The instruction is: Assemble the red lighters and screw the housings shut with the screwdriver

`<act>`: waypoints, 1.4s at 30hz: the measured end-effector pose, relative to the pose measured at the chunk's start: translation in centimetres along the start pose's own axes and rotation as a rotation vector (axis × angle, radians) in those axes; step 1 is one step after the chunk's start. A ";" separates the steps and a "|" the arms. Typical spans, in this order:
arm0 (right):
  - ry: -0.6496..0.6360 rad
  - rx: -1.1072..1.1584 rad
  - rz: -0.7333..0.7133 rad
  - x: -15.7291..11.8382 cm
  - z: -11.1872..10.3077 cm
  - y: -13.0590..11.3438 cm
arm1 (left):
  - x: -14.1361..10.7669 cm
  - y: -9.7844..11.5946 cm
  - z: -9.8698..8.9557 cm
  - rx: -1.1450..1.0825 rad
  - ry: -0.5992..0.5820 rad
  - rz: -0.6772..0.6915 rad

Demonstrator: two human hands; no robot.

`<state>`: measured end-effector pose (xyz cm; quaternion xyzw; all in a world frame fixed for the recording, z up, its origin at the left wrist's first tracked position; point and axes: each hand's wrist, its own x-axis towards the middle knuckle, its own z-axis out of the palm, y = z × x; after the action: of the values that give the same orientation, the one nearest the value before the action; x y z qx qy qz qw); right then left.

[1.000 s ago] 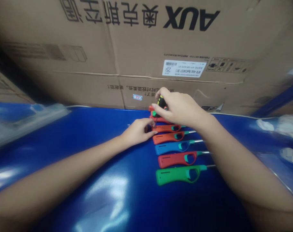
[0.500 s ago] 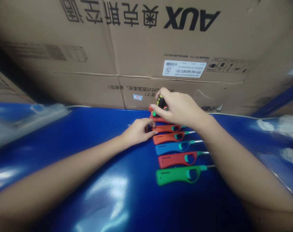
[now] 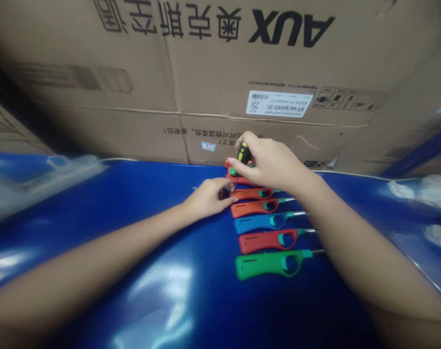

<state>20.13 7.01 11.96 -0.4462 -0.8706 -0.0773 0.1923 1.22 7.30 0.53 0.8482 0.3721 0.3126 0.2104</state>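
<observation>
A row of long-nosed gas lighters lies on the blue tabletop. My right hand (image 3: 266,162) is wrapped round the black and yellow handle of a screwdriver (image 3: 244,154), its thin shaft pointing down to the butt end of an orange lighter (image 3: 250,194). That same end is pinched between the thumb and fingers of my left hand (image 3: 210,198). Nearer me lie another orange lighter (image 3: 252,208), a blue one (image 3: 255,223), a red one (image 3: 259,242) and a green one (image 3: 260,265). Beyond, more lighters are partly hidden by my right hand.
A large cardboard box (image 3: 213,63) stands upright across the back of the blue tabletop (image 3: 148,189). Clear plastic packaging (image 3: 60,182) is at the left. Whitish plastic wrap (image 3: 433,194) lies at the right edge. A pale cord (image 3: 351,173) runs along the box's base.
The view has shifted very slightly. Both hands keep their places at the orange lighter, and the screwdriver stays at its butt end with little visible movement.
</observation>
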 end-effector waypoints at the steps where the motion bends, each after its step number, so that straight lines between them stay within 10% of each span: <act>1: 0.005 -0.006 -0.001 0.0 0.0 0.0 | 0.0 0.0 0.0 0.002 0.002 0.003; 42: -0.005 0.033 -0.032 -0.2 -0.7 0.1 | 0.0 -0.1 -0.1 0.005 -0.015 0.011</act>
<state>20.45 6.70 12.50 -0.4293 -0.8792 -0.0650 0.1962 1.10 7.37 0.52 0.8532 0.3664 0.3064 0.2094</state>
